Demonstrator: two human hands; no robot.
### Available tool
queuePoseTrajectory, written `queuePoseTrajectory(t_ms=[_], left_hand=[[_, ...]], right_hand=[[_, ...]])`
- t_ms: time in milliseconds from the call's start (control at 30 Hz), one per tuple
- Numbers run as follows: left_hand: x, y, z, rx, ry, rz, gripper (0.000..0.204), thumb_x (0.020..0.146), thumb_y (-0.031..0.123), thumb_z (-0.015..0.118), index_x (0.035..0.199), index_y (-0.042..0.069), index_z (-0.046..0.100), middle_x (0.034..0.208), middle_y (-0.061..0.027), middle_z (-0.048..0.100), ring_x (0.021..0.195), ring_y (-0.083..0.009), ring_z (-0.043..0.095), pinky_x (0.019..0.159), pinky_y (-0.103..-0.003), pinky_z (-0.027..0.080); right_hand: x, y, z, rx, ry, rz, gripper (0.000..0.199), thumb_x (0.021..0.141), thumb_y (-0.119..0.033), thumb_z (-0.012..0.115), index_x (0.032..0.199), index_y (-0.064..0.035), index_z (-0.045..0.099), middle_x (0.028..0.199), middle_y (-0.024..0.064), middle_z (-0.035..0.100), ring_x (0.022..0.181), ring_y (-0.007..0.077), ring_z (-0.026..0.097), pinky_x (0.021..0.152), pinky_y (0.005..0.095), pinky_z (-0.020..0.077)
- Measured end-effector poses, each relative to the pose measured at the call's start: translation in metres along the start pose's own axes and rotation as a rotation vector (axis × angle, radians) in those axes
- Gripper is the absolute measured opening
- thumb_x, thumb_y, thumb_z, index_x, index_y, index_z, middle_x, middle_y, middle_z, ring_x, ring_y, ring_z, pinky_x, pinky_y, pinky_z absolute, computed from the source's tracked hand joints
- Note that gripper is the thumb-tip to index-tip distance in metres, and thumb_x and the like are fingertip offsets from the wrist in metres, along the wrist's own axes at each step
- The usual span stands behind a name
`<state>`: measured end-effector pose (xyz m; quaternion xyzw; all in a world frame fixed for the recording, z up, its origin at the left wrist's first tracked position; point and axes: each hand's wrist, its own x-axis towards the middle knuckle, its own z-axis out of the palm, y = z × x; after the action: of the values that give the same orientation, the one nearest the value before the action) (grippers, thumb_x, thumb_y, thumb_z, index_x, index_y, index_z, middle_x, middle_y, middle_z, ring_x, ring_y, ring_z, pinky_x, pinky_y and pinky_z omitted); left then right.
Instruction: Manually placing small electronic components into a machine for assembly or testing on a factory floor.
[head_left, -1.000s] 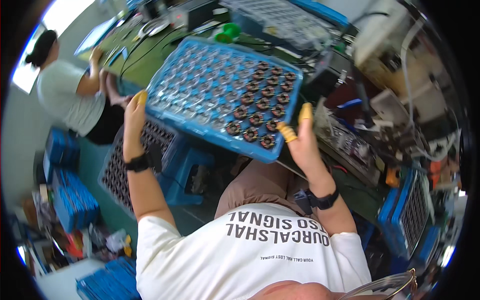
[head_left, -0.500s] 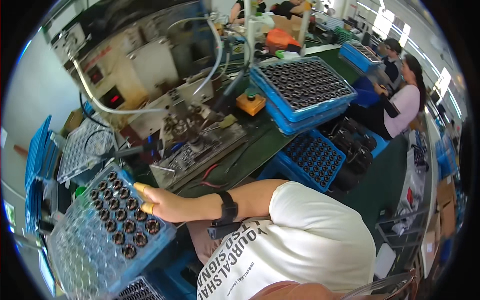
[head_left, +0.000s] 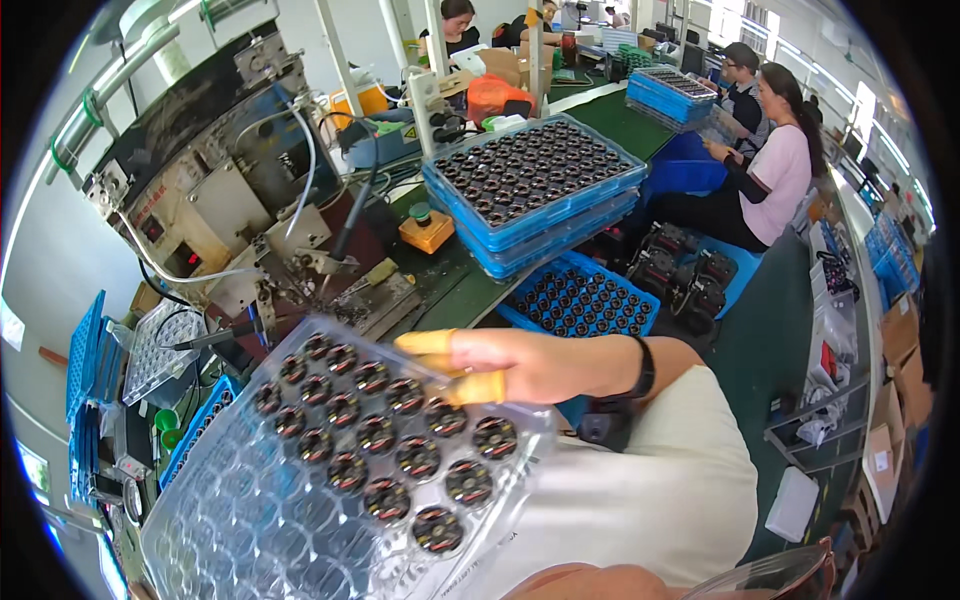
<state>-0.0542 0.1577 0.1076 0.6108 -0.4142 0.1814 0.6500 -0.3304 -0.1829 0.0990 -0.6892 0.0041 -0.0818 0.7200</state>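
My right hand (head_left: 505, 362), with yellow covers on its fingertips, grips the upper edge of a clear plastic tray (head_left: 225, 490). This tray is tilted in front of me, with round wells in its surface. Several round dark parts with coppery bits (head_left: 418, 457) fill the wells near my hand, while the wells toward the lower left hold none. A dark band (head_left: 645, 368) circles my right wrist. My left hand does not show.
A worn bench machine (head_left: 190, 215) with hoses stands at the back left, a yellow box with a green button (head_left: 427, 229) beside it. Stacked blue trays (head_left: 545, 240) of round parts sit right of it, another blue tray (head_left: 580, 290) below. Co-workers (head_left: 775, 175) sit at the far right.
The clear tray has come up and rightward, closer to me, with my right hand on its edge. A blue tray now shows at the left behind it. My view has shifted too.
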Motion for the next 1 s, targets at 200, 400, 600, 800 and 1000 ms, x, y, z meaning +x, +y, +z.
queuePoseTrajectory(t_ms=[200,400,600,800,1000], left_hand=[[-0.016,0.044,0.08,-0.386,-0.351,0.011,0.034,0.086,0.006,0.068,0.118,-0.004,0.06,0.126,-0.0115,0.052,0.114,-0.0232,0.057,0.1,-0.037,0.046],[-0.014,0.065,0.154,-0.664,-0.806,-0.094,0.035,0.084,0.004,0.07,0.116,-0.003,0.059,0.128,-0.0124,0.05,0.115,-0.0247,0.057,0.101,-0.039,0.046],[-0.018,0.044,0.306,-0.783,-0.965,-0.579,0.049,0.074,-0.014,0.071,0.117,0.001,0.054,0.121,-0.0084,0.051,0.115,-0.0226,0.057,0.1,-0.038,0.049],[-0.013,-0.02,0.406,-0.784,-0.932,-0.518,0.042,0.084,-0.008,0.071,0.12,0.003,0.052,0.125,-0.0077,0.053,0.12,-0.0212,0.055,0.106,-0.038,0.047],[-0.013,-0.056,0.47,-0.714,-0.83,-0.498,0.04,0.086,-0.005,0.069,0.122,0.001,0.052,0.129,-0.0099,0.049,0.122,-0.0227,0.053,0.108,-0.038,0.045]], right_hand=[[-0.136,-0.011,-0.069,-0.217,0.368,-0.046,0.058,0.101,-0.004,0.054,0.153,-0.0012,0.029,0.147,0.0089,0.048,0.126,0.0141,0.05,0.104,0.0288,0.0425],[-0.246,-0.044,-0.128,-0.258,0.786,-0.082,0.057,0.09,-0.01,0.063,0.143,-0.0009,0.043,0.141,0.0107,0.052,0.106,0.0115,0.056,0.087,0.0233,0.0431],[-0.283,-0.039,-0.237,-0.243,0.988,-0.068,0.072,0.089,-0.013,0.06,0.155,-0.0076,0.032,0.125,0.0041,0.063,0.099,0.0082,0.056,0.082,0.0203,0.0417],[-0.223,-0.03,-0.366,-0.283,0.901,-0.087,0.068,0.089,-0.021,0.062,0.153,-0.0103,0.039,0.133,0.0032,0.058,0.109,0.0104,0.054,0.094,0.023,0.0395],[-0.176,0.001,-0.47,-0.231,0.844,0.015,0.059,0.092,-0.012,0.061,0.148,-0.0051,0.044,0.135,0.0066,0.057,0.118,0.0144,0.055,0.102,0.0266,0.04]])
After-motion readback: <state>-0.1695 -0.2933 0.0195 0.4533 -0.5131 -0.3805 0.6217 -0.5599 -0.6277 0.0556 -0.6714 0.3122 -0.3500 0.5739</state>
